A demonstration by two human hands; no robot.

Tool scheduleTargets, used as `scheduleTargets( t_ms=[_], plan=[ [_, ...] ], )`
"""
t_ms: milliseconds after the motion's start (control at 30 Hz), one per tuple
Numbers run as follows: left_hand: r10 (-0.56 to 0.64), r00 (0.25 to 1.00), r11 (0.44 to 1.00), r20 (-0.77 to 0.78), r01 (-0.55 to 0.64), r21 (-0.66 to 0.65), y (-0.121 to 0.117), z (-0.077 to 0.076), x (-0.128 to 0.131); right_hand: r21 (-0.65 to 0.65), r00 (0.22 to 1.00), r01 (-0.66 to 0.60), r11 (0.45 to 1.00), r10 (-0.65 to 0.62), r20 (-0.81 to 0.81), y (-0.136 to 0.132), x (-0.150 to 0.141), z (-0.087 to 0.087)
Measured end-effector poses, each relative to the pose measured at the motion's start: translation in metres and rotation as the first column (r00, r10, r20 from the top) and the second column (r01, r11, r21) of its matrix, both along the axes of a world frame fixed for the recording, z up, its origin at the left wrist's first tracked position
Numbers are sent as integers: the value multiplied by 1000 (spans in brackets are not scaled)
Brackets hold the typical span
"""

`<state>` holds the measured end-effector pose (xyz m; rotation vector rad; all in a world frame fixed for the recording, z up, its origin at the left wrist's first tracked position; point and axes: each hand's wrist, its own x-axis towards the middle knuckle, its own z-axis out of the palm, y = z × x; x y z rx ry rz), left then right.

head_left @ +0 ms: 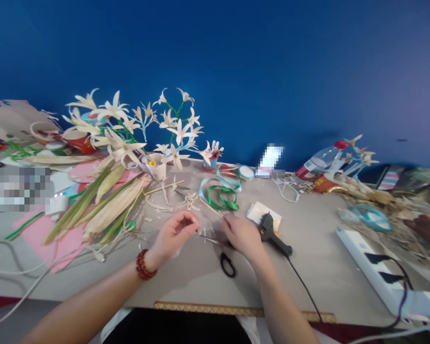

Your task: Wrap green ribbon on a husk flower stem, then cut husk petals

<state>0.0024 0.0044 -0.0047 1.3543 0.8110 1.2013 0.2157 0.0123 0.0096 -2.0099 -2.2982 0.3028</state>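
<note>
My left hand (179,233) is above the middle of the table, thumb and fingertips pinched together. Whatever they may hold is too small to make out. My right hand (242,235) is closed at one end of a thin pale strip (209,208), which points up and to the left. Partly under this hand lies a pair of scissors (228,265), one black handle loop showing. Beside its right edge rests a black glue gun (272,235) on a white pad. Beyond the hands lie green ribbon (222,198) and pale husk scraps (188,203).
Husk flowers (120,143) stand in cups at the back left, with corn husks (111,210) in front. Right are a bottle (320,160), a white power strip (370,274) and another person's hand (428,234). The glue gun's cord (304,286) runs to the front edge.
</note>
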Motion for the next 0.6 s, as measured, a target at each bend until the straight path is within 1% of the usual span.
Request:
scheduleTargets(
  t_ms=[67, 133, 167, 200, 233, 267, 300, 333, 367, 400, 433, 467, 500, 600],
  plan=[
    [-29, 997, 991, 71, 38, -130, 2, -1, 1, 5, 992, 35, 999, -35, 120, 0, 2, 0],
    [-72, 988, 970, 134, 101, -221, 3, -3, 3, 38, 987, 71, 997, -76, 141, -1, 3, 0],
    [-104, 980, 954, 170, 147, -260, 3, -3, 4, 75, 991, 75, 994, -83, 109, -2, 3, 1],
    [-143, 967, 931, 212, 204, -302, 3, -4, 4, 124, 997, 57, 991, -63, 43, -2, 3, 3],
    [-184, 948, 899, 258, 269, -346, 2, -4, 5, 178, 998, 11, 984, -1, -58, -3, 3, 5],
    [-226, 924, 855, 307, 339, -392, 1, -4, 5, 231, 977, -61, 971, 106, -186, -4, 2, 7],
    [-263, 896, 803, 356, 408, -434, -1, -5, 5, 269, 916, -155, 951, 240, -321, -6, 1, 10],
    [-294, 866, 749, 405, 472, -465, -2, -5, 5, 288, 817, -259, 922, 368, -445, -8, 0, 13],
    [-318, 835, 697, 450, 527, -486, -3, -6, 5, 290, 702, -357, 888, 460, -543, -10, -1, 16],
    [-333, 808, 655, 486, 569, -497, -4, -7, 4, 280, 603, -438, 854, 510, -613, -11, -2, 19],
    [-343, 787, 623, 513, 599, -503, -4, -8, 4, 263, 538, -493, 829, 528, -657, -13, -4, 21],
    [-349, 773, 599, 530, 619, -508, -4, -8, 3, 246, 503, -525, 815, 531, -682, -14, -5, 22],
    [-353, 764, 585, 540, 631, -510, -3, -9, 2, 233, 486, -542, 808, 527, -697, -14, -6, 23],
    [-367, 752, 559, 548, 649, -516, -1, -9, 0, 214, 452, -559, 801, 511, -731, -14, -8, 23]
  ],
)
